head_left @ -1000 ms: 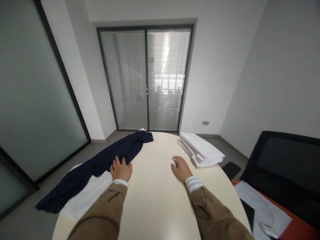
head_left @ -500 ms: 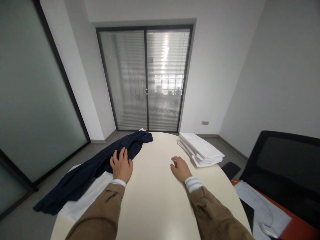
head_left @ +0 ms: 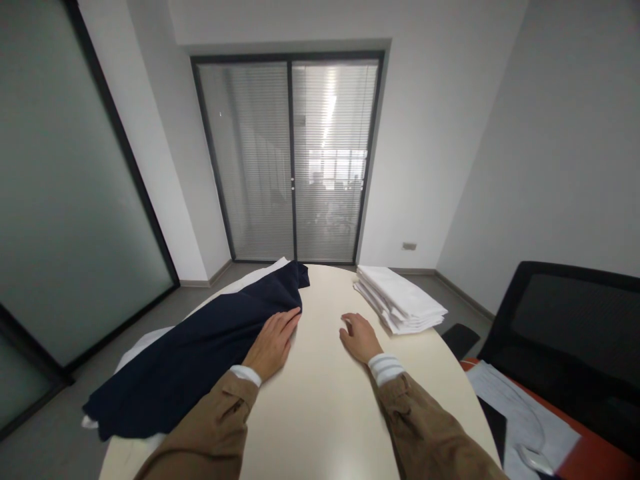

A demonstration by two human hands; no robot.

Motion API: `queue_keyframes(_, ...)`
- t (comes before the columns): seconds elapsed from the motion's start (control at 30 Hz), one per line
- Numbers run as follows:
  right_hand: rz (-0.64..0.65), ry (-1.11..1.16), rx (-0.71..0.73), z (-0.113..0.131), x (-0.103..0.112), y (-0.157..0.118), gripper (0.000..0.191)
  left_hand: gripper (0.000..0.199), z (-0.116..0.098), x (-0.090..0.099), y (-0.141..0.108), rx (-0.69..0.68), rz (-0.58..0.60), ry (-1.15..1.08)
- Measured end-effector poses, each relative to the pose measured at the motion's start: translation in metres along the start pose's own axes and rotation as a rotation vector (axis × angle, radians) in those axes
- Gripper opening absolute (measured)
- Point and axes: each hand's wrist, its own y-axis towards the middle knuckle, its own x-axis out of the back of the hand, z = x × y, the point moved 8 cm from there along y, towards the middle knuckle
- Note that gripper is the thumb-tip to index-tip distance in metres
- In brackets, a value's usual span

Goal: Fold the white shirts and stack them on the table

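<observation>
A navy garment (head_left: pixel 200 347) lies spread along the left side of the table, with white cloth (head_left: pixel 257 275) showing under its far and left edges. On the garment's right edge rests my left hand (head_left: pixel 274 340), its fingers stretched out and close together; the thumb is hidden. My right hand (head_left: pixel 361 338) lies on the bare tabletop, fingers loosely bent with a gap at the thumb, holding nothing. Just beyond it sits a stack of folded white cloth (head_left: pixel 403 300), which it does not touch.
The cream table (head_left: pixel 320 413) has a rounded far edge. At the right stand a black mesh-backed chair (head_left: pixel 570 333) and a red surface with papers (head_left: pixel 530 410) and a white mouse-like object (head_left: pixel 535 460). A glass door with blinds (head_left: pixel 293 160) is behind.
My left hand has moved right and slightly nearer, its fingers now together. The navy garment is spread wider to the right and covers most of the white cloth nearest me. The right hand stays put.
</observation>
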Motion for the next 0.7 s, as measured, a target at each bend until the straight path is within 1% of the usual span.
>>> queue_keyframes(0.13,0.027,0.055,0.039,0.013,0.003,-0.001,0.054,0.070,-0.027,-0.009,0.002,-0.102,0.061,-0.052)
queue_keyframes(0.27,0.083,0.162,0.192,0.040,0.008,-0.006,0.074,0.068,-0.055,-0.018,0.001,-0.207,0.136,-0.075)
queue_keyframes(0.3,0.095,0.178,0.230,0.046,0.009,-0.007,0.074,0.068,-0.061,-0.019,0.000,-0.229,0.150,-0.083)
queue_keyframes(0.33,0.105,0.184,0.261,0.050,0.010,-0.008,0.069,0.068,-0.066,-0.020,0.000,-0.243,0.163,-0.090)
queue_keyframes(0.43,0.113,0.166,0.298,0.056,0.012,-0.008,0.042,0.070,-0.072,-0.023,-0.001,-0.242,0.189,-0.098)
queue_keyframes(0.5,0.101,0.154,0.295,0.056,0.013,-0.006,0.033,0.072,-0.071,-0.023,0.000,-0.216,0.196,-0.094)
queue_keyframes(0.57,0.082,0.149,0.286,0.056,0.015,-0.005,0.030,0.075,-0.065,-0.022,0.001,-0.149,0.176,-0.077)
queue_keyframes(0.63,0.064,0.140,0.255,0.055,0.017,-0.004,0.028,0.079,-0.052,-0.018,0.002,-0.015,0.118,-0.025)
queue_keyframes(0.7,0.042,0.122,0.178,0.050,0.021,-0.003,0.026,0.085,-0.034,-0.014,0.000,0.166,0.059,0.064)
